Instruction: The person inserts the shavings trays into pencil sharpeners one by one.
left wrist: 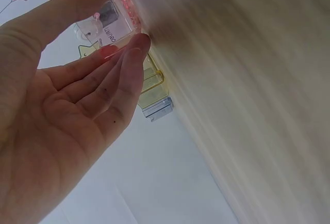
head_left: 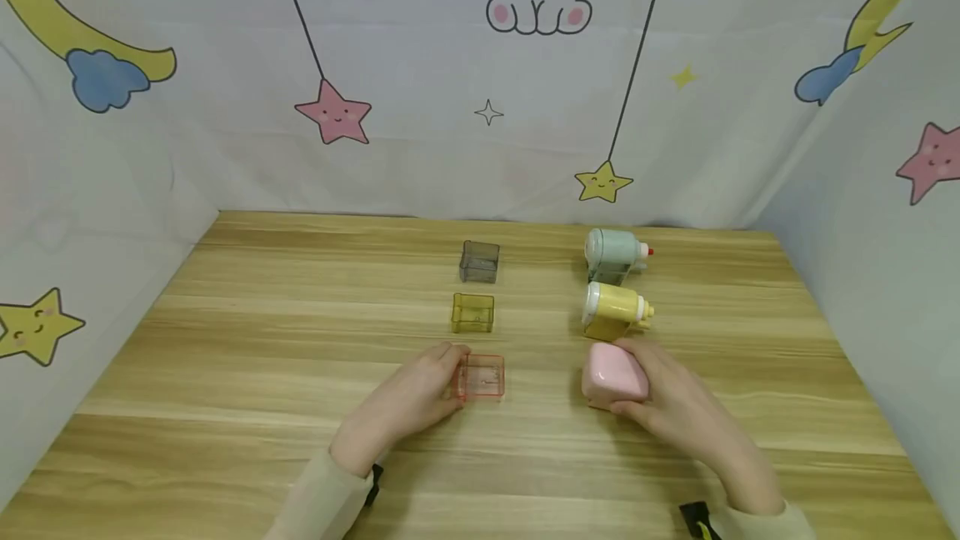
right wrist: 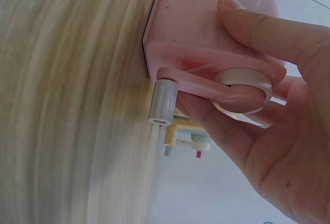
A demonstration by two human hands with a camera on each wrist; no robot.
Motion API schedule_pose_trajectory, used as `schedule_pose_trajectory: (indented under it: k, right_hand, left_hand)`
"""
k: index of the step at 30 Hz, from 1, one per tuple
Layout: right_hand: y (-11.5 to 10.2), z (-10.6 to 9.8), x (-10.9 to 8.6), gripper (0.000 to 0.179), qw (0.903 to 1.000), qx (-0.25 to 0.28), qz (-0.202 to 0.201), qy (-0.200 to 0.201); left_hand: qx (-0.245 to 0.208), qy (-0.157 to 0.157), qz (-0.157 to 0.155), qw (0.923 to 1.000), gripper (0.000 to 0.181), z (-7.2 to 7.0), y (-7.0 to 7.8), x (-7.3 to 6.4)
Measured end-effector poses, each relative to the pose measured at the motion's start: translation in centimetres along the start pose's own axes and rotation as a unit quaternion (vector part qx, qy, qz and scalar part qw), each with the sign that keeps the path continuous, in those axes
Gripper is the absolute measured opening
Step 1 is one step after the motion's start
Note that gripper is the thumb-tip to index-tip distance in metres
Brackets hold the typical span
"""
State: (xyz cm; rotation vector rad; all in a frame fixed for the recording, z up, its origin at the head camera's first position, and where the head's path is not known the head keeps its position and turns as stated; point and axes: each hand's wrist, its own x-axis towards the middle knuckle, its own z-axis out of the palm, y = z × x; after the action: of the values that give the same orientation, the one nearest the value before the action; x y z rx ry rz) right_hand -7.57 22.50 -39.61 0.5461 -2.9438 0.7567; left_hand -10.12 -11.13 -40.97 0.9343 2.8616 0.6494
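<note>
My left hand [head_left: 416, 394] pinches a clear pink-red shavings drawer [head_left: 483, 377] between thumb and fingers, from its left side. In the left wrist view this drawer [left wrist: 119, 25] is see-through with dark lettering on it, low at the wood surface. Over on the right, my right hand [head_left: 686, 407] grips a pink pencil sharpener [head_left: 617, 372], thumb on one side and fingers on the other. Its crank, with a pale grey knob [right wrist: 163, 101], faces my palm in the right wrist view. The sharpener stands low at the table.
Behind the pink drawer sit a clear yellow drawer [head_left: 472, 313] and a smoky grey one [head_left: 479, 262]. A yellow sharpener [head_left: 617, 307] and a mint-green sharpener [head_left: 611, 250] stand behind the pink one. White printed cloth [head_left: 420, 165] walls the wooden table [head_left: 300, 298] at back and sides.
</note>
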Motion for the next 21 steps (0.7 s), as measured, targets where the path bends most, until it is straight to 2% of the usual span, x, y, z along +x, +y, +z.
schedule_pose_trajectory:
  k: [13, 21]
  right_hand:
    - [-0.48, 0.37, 0.38, 0.068, 1.0000, 0.004, -0.002, -0.002]
    - [-0.81, 0.79, 0.69, 0.069, 0.9999, 0.004, -0.005, -0.010]
  left_hand:
    - [0.002, -0.006, -0.002, 1.0000, 0.059, 0.11, 0.15, 0.32]
    - [0.004, -0.008, 0.012, 0.9999, 0.057, 0.14, 0.41, 0.60]
